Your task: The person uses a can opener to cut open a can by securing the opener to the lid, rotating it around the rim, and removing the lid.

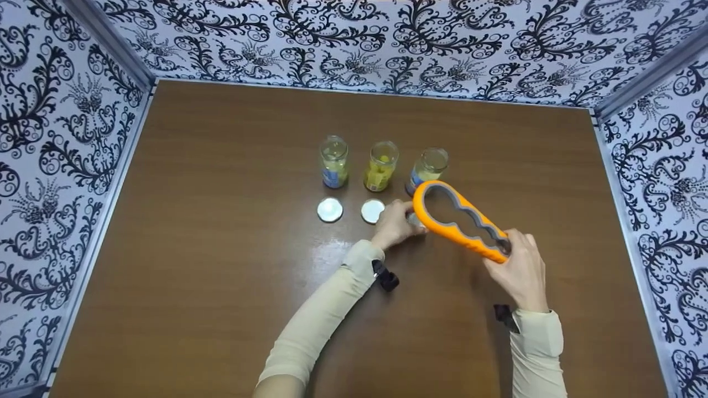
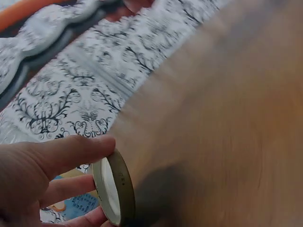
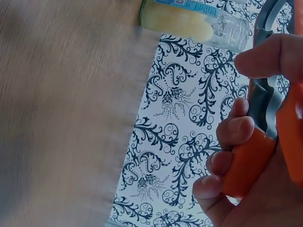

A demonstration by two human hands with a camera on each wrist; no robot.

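Note:
My left hand (image 1: 395,224) pinches a round metal jar lid (image 2: 124,189) by its edge, just above the wooden table. In the left wrist view the lid stands tilted on edge, its white inside facing the palm. My right hand (image 1: 522,268) grips one end of an orange jar opener (image 1: 451,232) with a grey wavy inner edge, held up over the table. The opener's far end overlaps the rightmost open glass jar (image 1: 434,160) in the head view. That jar, pale inside with a blue label, shows lying across the top of the right wrist view.
Two more open glass jars stand to the left: a middle one (image 1: 380,166) with yellow-green contents and a left one (image 1: 334,163) with a blue label. White-faced lids lie before them, a left lid (image 1: 330,210) and a middle lid (image 1: 371,210). Patterned panels (image 1: 354,44) border the table (image 1: 221,309).

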